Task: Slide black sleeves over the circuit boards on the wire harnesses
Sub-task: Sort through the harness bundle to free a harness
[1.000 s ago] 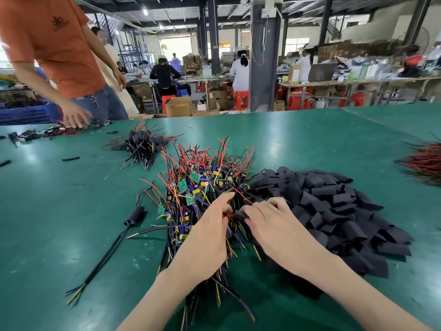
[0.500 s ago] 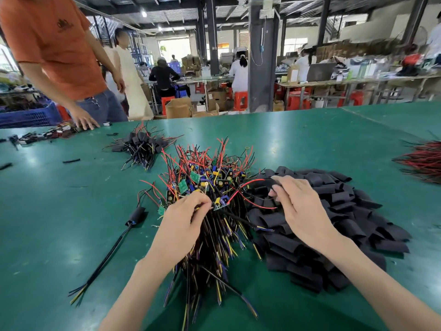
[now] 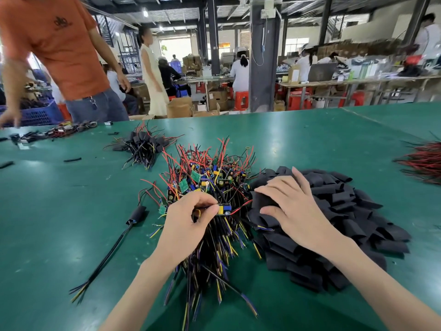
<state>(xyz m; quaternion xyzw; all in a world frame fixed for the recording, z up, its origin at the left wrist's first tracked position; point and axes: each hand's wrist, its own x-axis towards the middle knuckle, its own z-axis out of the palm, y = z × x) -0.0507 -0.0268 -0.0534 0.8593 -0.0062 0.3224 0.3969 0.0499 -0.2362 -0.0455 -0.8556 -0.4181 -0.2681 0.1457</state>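
Noting left hand (image 3: 183, 225) pinched on 1 circuit board (image 3: 224, 209); we judge it light, fragile, best edge-held; right hand (image 3: 293, 206) covers limp black sleeves (image 3: 338, 199), grip unclear.

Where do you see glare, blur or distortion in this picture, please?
Head view: ceiling lights leave glare on the green table; the wide lens tilts the far-right post; the left hand, the circuit board it pinches and the right hand look sharp.
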